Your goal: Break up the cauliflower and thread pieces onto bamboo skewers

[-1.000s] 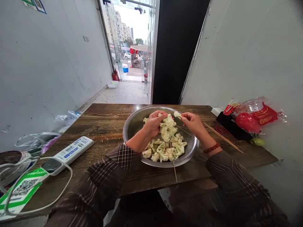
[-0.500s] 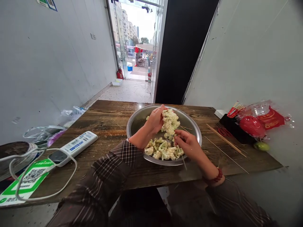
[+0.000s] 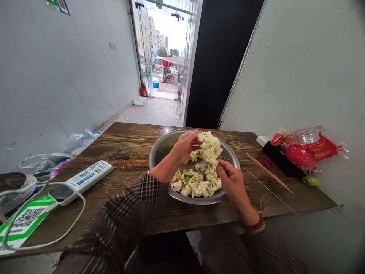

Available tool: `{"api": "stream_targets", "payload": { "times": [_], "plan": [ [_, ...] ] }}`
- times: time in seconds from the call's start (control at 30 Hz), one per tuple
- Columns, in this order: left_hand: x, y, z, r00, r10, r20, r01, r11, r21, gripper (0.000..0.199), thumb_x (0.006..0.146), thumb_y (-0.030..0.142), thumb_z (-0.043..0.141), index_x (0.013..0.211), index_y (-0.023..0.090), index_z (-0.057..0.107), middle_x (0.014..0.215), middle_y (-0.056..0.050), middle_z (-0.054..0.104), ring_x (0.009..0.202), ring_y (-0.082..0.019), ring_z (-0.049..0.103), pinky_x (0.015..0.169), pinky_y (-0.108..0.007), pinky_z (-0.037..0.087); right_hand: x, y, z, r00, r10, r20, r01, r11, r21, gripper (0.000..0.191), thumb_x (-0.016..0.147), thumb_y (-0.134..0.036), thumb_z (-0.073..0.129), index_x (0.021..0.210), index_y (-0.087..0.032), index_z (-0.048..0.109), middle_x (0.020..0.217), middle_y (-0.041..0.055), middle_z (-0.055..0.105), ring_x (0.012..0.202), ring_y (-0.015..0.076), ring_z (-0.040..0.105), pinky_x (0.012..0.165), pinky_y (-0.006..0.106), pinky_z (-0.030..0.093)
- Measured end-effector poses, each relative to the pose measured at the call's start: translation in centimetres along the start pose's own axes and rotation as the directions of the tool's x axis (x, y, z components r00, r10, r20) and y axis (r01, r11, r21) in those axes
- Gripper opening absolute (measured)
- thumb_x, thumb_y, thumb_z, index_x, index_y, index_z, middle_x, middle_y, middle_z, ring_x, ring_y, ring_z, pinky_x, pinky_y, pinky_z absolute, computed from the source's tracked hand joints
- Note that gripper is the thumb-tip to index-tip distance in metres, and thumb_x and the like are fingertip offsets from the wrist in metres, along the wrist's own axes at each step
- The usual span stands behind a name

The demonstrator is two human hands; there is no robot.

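Over a wide steel bowl point(image 3: 152, 154) I hold a bamboo skewer threaded with cauliflower point(image 3: 211, 149). My left hand point(image 3: 182, 150) is closed around the upper florets, with some fingers hidden behind them. Lower down, my right hand point(image 3: 232, 182) pinches at the bottom end of the skewered cauliflower, thumb and forefinger together. A thin stretch of stick shows below that hand. Loose cauliflower florets point(image 3: 195, 185) lie heaped in the near part of the bowl, under both hands.
Several bare skewers point(image 3: 269, 173) lie on the wooden table point(image 3: 125, 148) to the right. Beyond them stand a black box point(image 3: 281, 161) and red plastic-wrapped items point(image 3: 302, 156). At left are a white device point(image 3: 87, 180), a looped cable point(image 3: 81, 224) and a green QR card point(image 3: 28, 219).
The skewered cauliflower has tilted a little, its lower end further right. My right hand has moved slightly right and down with it. The whole view has shifted slightly.
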State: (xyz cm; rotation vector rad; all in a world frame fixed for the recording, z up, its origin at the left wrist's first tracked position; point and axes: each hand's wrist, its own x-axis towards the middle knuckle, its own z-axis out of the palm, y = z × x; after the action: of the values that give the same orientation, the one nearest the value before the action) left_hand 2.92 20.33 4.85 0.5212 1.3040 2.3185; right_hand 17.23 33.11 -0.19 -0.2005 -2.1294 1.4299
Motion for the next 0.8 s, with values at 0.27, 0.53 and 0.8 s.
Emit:
{"api": "stream_targets", "payload": {
  "times": [0.27,0.53,0.8],
  "plan": [
    [-0.1,-0.1,-0.1,0.997,0.078,-0.01,-0.077,0.994,0.082,0.02,0.068,0.028,0.074,0.078,0.013,0.064,0.071,0.0,0.059,0.058,-0.006,0.051,0.054,-0.019,0.041,-0.1,0.5,0.1,0.999,-0.038,-0.021,0.038,0.999,-0.013,0.031,0.081,-0.034,0.058,0.104,-0.018,0.073,0.087,0.0061,0.072,0.074,0.0197,0.064,0.065,0.031,0.049],
    [0.0,0.2,0.1,0.987,0.142,-0.076,-0.133,0.986,0.104,0.012,0.069,0.023,0.069,0.07,0.014,0.061,0.07,-0.001,0.06,0.061,-0.008,0.052,0.056,-0.02,0.041,-0.2,0.9,0.0,0.998,-0.056,0.035,0.055,0.998,0.022,0.029,0.082,-0.033,0.059,0.105,-0.021,0.074,0.082,0.0051,0.072,0.08,0.0232,0.066,0.066,0.035,0.052],
    [0.4,0.8,-0.6,0.979,0.191,-0.075,-0.185,0.98,0.071,0.014,0.068,0.022,0.072,0.073,0.013,0.062,0.061,-0.001,0.059,0.055,-0.006,0.05,0.054,-0.019,0.037,0.0,0.9,-0.4,0.995,-0.01,0.103,0.008,1.0,0.02,0.03,0.081,-0.037,0.06,0.101,-0.021,0.075,0.083,0.0051,0.073,0.077,0.0221,0.065,0.064,0.033,0.051]
  ]
}}
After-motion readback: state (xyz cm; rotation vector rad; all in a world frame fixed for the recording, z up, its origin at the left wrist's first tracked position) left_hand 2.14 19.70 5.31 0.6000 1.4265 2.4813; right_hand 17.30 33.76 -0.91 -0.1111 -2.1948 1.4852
